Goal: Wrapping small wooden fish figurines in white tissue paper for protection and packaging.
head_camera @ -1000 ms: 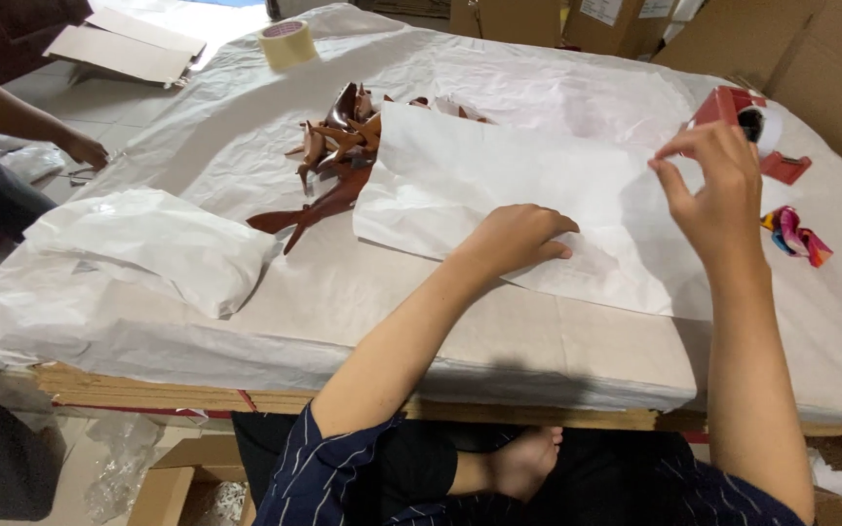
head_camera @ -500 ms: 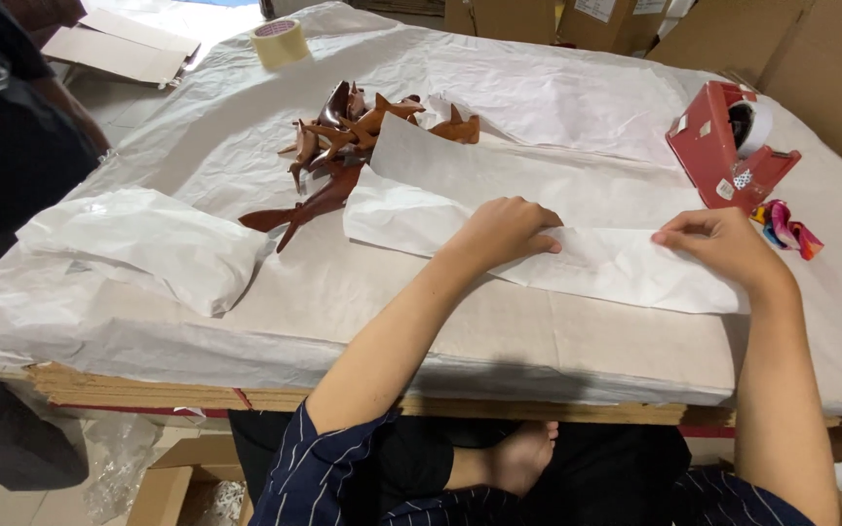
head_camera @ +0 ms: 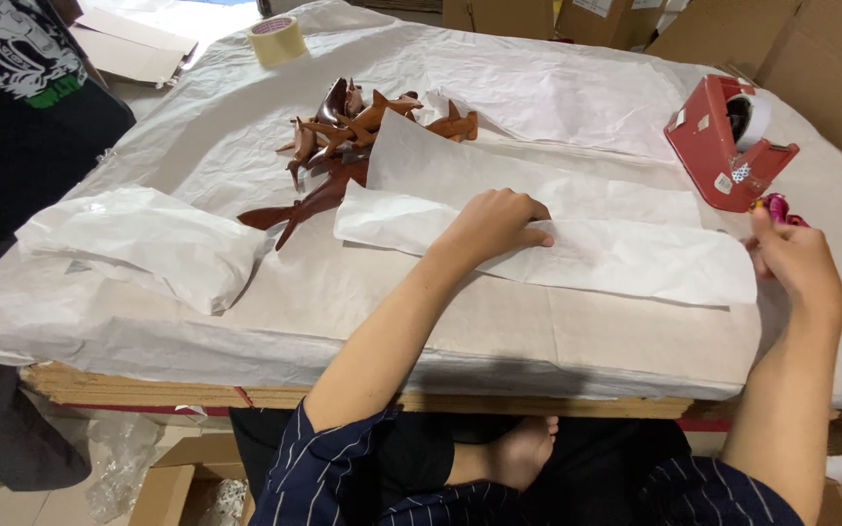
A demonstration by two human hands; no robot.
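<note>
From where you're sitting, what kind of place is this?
Probably a packing area for handmade goods: carved wooden figures piled on a paper-covered table, a red tape dispenser, and cardboard boxes behind.

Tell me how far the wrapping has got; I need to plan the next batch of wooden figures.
Done, it seems: one wrapped white bundle lies at the table's left. In hand: the left hand presses on a folded white paper roll, while the right hand is at its end, near the red tape dispenser. Left: a pile of brown wooden animal figures lies unwrapped, and the roll shows no tape.
</note>
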